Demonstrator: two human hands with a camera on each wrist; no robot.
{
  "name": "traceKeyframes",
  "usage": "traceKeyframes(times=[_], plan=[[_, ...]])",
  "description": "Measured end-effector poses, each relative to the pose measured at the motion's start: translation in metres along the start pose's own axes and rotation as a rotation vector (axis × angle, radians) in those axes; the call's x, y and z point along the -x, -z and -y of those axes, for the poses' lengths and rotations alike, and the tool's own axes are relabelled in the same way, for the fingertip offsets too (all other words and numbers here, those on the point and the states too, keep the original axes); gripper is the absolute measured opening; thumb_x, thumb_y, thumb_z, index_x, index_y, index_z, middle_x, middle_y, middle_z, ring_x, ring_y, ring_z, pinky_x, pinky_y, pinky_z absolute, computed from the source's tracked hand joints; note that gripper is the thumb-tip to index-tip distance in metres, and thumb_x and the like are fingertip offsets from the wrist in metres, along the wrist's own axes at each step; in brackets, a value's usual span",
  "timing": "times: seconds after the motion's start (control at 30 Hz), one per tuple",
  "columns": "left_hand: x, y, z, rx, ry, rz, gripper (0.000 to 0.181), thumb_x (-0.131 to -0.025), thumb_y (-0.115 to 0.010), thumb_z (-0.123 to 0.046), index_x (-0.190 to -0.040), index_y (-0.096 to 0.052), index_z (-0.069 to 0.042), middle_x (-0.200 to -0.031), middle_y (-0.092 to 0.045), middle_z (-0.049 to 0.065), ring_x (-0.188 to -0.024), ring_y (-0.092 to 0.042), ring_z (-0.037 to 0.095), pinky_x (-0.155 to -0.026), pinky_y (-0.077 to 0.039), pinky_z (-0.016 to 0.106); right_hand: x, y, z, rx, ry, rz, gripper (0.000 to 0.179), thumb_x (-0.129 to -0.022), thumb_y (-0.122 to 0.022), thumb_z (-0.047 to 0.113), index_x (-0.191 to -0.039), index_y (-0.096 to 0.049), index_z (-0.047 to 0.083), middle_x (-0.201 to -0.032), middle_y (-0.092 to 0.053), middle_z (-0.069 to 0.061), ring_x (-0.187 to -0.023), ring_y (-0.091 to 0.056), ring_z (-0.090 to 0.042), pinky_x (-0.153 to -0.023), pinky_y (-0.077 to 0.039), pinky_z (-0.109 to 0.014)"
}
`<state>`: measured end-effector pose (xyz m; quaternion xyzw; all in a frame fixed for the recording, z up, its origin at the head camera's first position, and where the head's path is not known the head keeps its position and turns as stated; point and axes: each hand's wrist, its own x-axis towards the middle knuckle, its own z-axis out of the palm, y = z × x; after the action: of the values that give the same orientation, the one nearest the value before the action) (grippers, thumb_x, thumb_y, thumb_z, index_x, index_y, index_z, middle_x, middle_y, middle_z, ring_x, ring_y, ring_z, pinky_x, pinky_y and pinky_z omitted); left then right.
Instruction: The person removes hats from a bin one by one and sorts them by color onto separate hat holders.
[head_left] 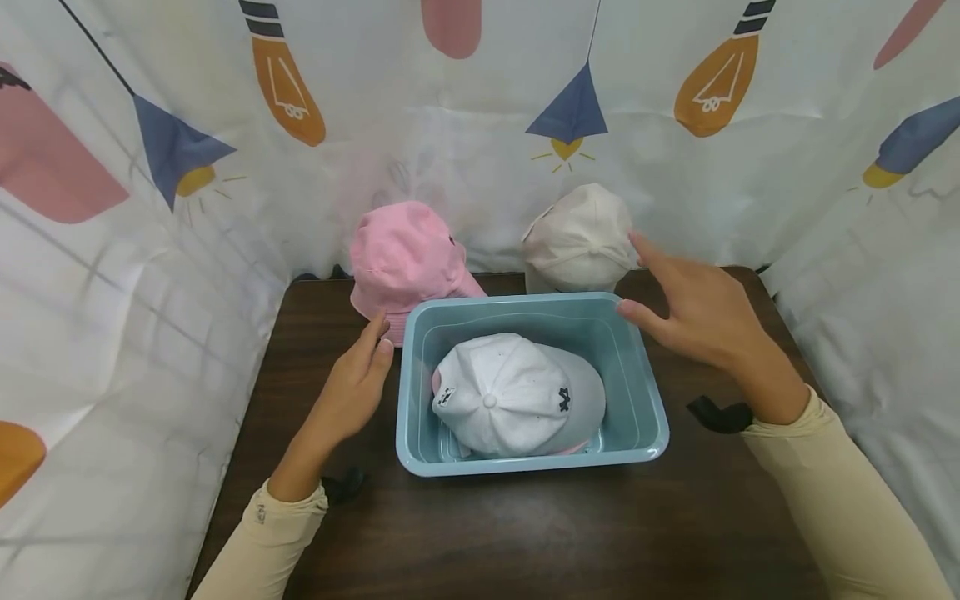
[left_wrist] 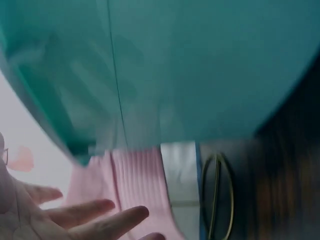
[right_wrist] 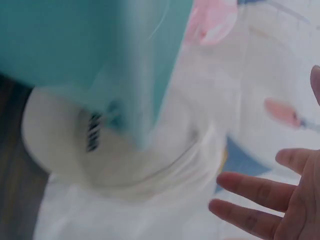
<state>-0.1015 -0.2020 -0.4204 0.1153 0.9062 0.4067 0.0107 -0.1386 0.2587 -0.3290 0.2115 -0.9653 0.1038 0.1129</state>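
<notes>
A light blue plastic bin (head_left: 525, 468) stands on the table, and a white cap (head_left: 491, 400) with a small dark emblem lies inside it, a strip of pink showing beneath. My left hand (head_left: 348, 392) is beside the bin's left wall, fingers extended and holding nothing. Just beyond those fingertips is a pink hat (head_left: 405, 250) with a ribbed brim. At the bin's far right corner, my right hand (head_left: 701, 312) is spread with nothing in it. Its fingertips overlap the edge of a cream cap (head_left: 581, 237) in the head view; dark lettering shows on that cap in the right wrist view.
The dark wood table (head_left: 525, 542) backs onto a white curtain (head_left: 465, 142) printed with lamps and bulbs, which also hangs along both sides. Dark straps sit at both wrists. In the left wrist view, a thin looped cord (left_wrist: 230, 195) shows past the pink hat.
</notes>
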Motion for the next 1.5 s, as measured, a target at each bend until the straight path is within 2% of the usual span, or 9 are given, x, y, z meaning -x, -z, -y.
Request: traceKeyframes(times=[0.07,0.17,0.23,0.3,0.47,0.73,1.03,1.2,1.5], plan=[[0.0,-0.007,-0.005,0.046,0.025,0.007,0.064,-0.112,-0.031,-0.044,-0.165,-0.013,-0.014,-0.163,-0.036,0.019,-0.148,-0.038,0.042,-0.117,-0.029,0.066,-0.007,0.002,0.013,0.022,0.077,-0.02,0.083,-0.093,-0.063,0.058,-0.163,-0.028,0.031,-0.117,-0.074,-0.008,-0.097,-0.069,-0.03,-0.076,-0.054,-0.05],[0.001,-0.015,-0.01,0.088,0.068,0.027,0.067,-0.111,-0.031,-0.046,-0.166,-0.009,-0.015,-0.16,-0.039,0.023,-0.143,-0.043,0.045,-0.115,-0.032,0.067,-0.018,0.003,0.032,0.053,0.207,-0.048,0.081,-0.089,-0.067,0.06,-0.158,-0.04,0.028,-0.094,-0.075,-0.002,-0.078,-0.067,-0.022,-0.065,-0.051,-0.043],[0.002,-0.02,-0.013,0.106,0.093,0.046,0.068,-0.111,-0.031,-0.048,-0.166,-0.007,-0.016,-0.161,-0.038,0.023,-0.139,-0.048,0.046,-0.112,-0.036,0.067,-0.026,0.001,0.044,0.056,0.28,-0.043,0.079,-0.088,-0.065,0.064,-0.156,-0.045,0.029,-0.094,-0.075,-0.002,-0.079,-0.068,-0.021,-0.067,-0.051,-0.043],[0.003,-0.024,-0.016,0.129,0.111,0.061,0.068,-0.11,-0.032,-0.048,-0.166,-0.006,-0.019,-0.16,-0.039,0.024,-0.132,-0.055,0.046,-0.105,-0.044,0.065,-0.033,-0.002,0.057,0.048,0.349,-0.026,0.076,-0.089,-0.064,0.067,-0.152,-0.05,0.028,-0.102,-0.077,-0.002,-0.089,-0.07,-0.022,-0.074,-0.054,-0.045],[0.002,-0.03,-0.019,0.193,0.132,0.08,0.069,-0.11,-0.033,-0.049,-0.166,-0.002,-0.023,-0.159,-0.039,0.025,-0.12,-0.064,0.046,-0.09,-0.056,0.058,-0.046,-0.017,0.084,0.019,0.513,0.048,0.065,-0.091,-0.062,0.067,-0.143,-0.061,0.028,-0.094,-0.074,0.002,-0.088,-0.067,-0.018,-0.081,-0.052,-0.045],[0.006,-0.033,-0.017,0.289,0.127,0.099,0.064,-0.112,-0.032,-0.043,-0.165,0.002,-0.033,-0.17,-0.021,0.014,-0.138,-0.048,0.048,-0.096,-0.052,0.064,-0.056,-0.038,0.117,-0.052,0.754,0.189,0.056,-0.094,-0.061,0.065,-0.135,-0.068,0.028,-0.084,-0.068,0.006,-0.076,-0.059,-0.012,-0.072,-0.047,-0.037],[0.006,-0.035,-0.018,0.297,0.099,0.104,0.063,-0.112,-0.032,-0.039,-0.165,0.002,-0.032,-0.171,-0.017,0.011,-0.142,-0.044,0.046,-0.096,-0.052,0.062,-0.052,-0.06,0.135,-0.017,0.847,0.292,0.054,-0.089,-0.065,0.068,-0.131,-0.07,0.033,-0.092,-0.072,0.008,-0.082,-0.062,-0.011,-0.07,-0.043,-0.032],[0.006,-0.035,-0.017,0.303,0.085,0.099,0.063,-0.112,-0.032,-0.037,-0.165,0.002,-0.032,-0.171,-0.017,0.012,-0.142,-0.044,0.045,-0.096,-0.052,0.062,-0.05,-0.067,0.139,-0.011,0.873,0.294,0.047,-0.087,-0.071,0.063,-0.123,-0.074,0.033,-0.09,-0.07,0.008,-0.082,-0.062,-0.011,-0.07,-0.043,-0.032],[0.005,-0.034,-0.017,0.308,0.089,0.108,0.063,-0.113,-0.032,-0.037,-0.165,0.002,-0.031,-0.171,-0.018,0.012,-0.138,-0.048,0.047,-0.093,-0.055,0.06,-0.047,-0.075,0.143,-0.008,0.904,0.266,0.019,-0.092,-0.075,0.043,-0.105,-0.075,0.029,-0.079,-0.065,0.008,-0.076,-0.06,-0.011,-0.066,-0.039,-0.03]])
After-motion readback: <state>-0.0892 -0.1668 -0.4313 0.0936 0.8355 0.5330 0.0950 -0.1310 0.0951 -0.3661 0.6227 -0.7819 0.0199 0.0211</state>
